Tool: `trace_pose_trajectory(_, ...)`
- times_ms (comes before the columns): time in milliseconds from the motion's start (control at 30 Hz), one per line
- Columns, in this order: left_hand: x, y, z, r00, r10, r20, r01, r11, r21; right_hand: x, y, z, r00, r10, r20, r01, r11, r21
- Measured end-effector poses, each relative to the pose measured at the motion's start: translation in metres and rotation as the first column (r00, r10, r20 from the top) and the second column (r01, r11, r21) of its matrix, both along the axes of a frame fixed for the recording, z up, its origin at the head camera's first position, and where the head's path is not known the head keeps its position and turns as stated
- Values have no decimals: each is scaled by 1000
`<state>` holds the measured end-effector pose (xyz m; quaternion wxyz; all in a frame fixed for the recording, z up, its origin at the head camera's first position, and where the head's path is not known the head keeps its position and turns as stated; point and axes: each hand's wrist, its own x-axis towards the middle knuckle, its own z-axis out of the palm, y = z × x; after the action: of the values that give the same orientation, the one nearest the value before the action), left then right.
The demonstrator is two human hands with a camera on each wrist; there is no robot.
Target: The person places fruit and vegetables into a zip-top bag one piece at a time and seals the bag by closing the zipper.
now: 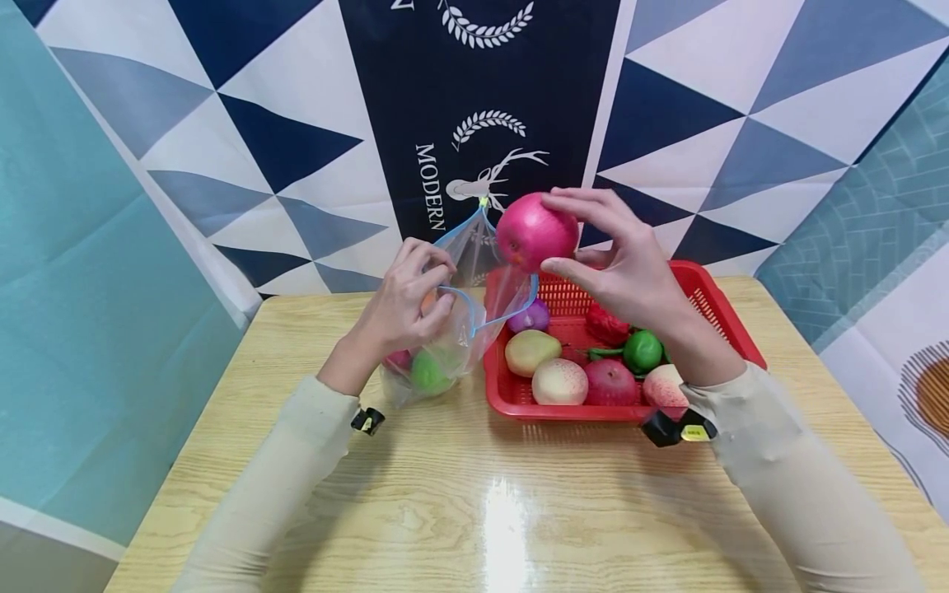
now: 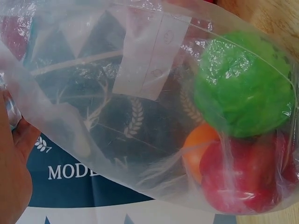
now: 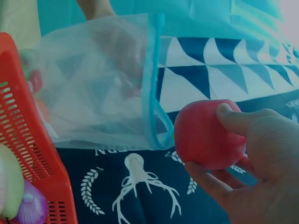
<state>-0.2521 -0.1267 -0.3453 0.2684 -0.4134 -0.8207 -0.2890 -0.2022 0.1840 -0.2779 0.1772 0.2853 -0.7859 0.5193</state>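
My right hand (image 1: 626, 251) grips a pinkish-red toy fruit, apparently an apple (image 1: 535, 232), between thumb and fingers. It is held in the air at the mouth of a clear zip bag (image 1: 474, 263) with a blue-edged opening. My left hand (image 1: 411, 296) pinches the bag's rim on its left side. Down in the bag lie a green round piece (image 2: 243, 84), a red fruit (image 2: 238, 175) and an orange one (image 2: 198, 147). The right wrist view shows the apple (image 3: 208, 134) just outside the blue rim (image 3: 154, 84).
A red plastic basket (image 1: 712, 309) stands right of the bag. It holds a purple onion (image 1: 530, 316), a yellow-green mango-like fruit (image 1: 532, 352), peaches (image 1: 559, 382), a dark red fruit (image 1: 611, 383) and a green pepper (image 1: 642, 352). A patterned cloth (image 1: 296, 123) hangs behind the wooden table (image 1: 415, 494).
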Motion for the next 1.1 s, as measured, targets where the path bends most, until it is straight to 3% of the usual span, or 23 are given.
trace_pose_trajectory(367, 2, 0, 1, 1000, 8, -15, -8, 1000, -10, -3, -15, -14, 983, 139, -117, -120, 981, 153)
trace_pose_trajectory(600, 2, -2, 3, 996, -6, -84, 8, 1000, 22, -3, -15, -18, 976, 162, -142, -99, 923, 373)
trace_pose_trajectory(867, 3, -3, 5, 992, -22, -123, 26, 999, 35, -5, -16, -22, 983, 181, -28, -141, 843, 519)
trace_pose_trajectory(1100, 4, -4, 5, 992, -24, -125, 28, 999, 35, -7, -18, -24, 981, 192, 29, -177, 822, 542)
